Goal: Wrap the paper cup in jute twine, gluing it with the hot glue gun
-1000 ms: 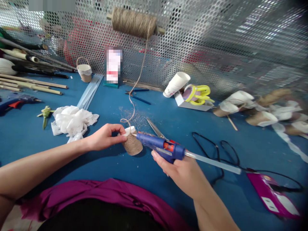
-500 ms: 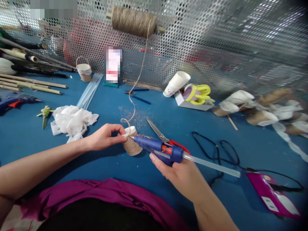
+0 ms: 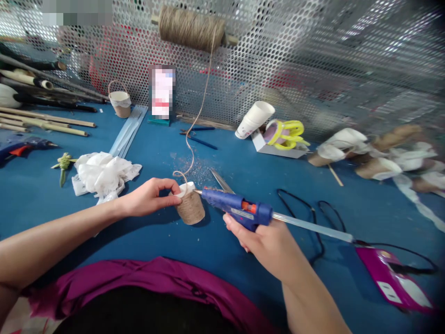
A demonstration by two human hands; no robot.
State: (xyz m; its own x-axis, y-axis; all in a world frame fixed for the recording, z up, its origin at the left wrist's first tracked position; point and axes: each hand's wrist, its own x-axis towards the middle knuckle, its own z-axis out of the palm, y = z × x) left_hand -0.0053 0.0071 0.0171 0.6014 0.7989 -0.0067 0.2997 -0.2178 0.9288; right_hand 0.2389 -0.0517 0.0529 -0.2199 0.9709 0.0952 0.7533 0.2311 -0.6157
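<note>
My left hand [image 3: 162,197] pinches the rim of a small paper cup [image 3: 190,211] wrapped in brown twine, its white upper edge bare. In my right hand [image 3: 266,246] is a blue hot glue gun [image 3: 236,206], gripped by its handle, with a clear glue stick [image 3: 313,227] poking out the back. The gun's metal nozzle lies at the right side of the cup's rim; whether it touches I cannot tell. From the cup a strand of twine [image 3: 205,97] runs up to a large spool [image 3: 191,28]. Scissors [image 3: 221,181] lie partly hidden behind the glue gun.
Crumpled white lace [image 3: 104,174] lies left of the cup, beside a second glue gun [image 3: 24,146]. A small basket [image 3: 120,103] and a phone [image 3: 162,93] stand at the back. White cups [image 3: 255,119] and yellow-handled scissors [image 3: 288,134] sit back right. A black cord [image 3: 314,218] crosses the right side.
My right hand has moved the glue gun right and slightly up, so its nozzle has shifted from the front of the cup's rim to the right side. My left hand keeps its hold.
</note>
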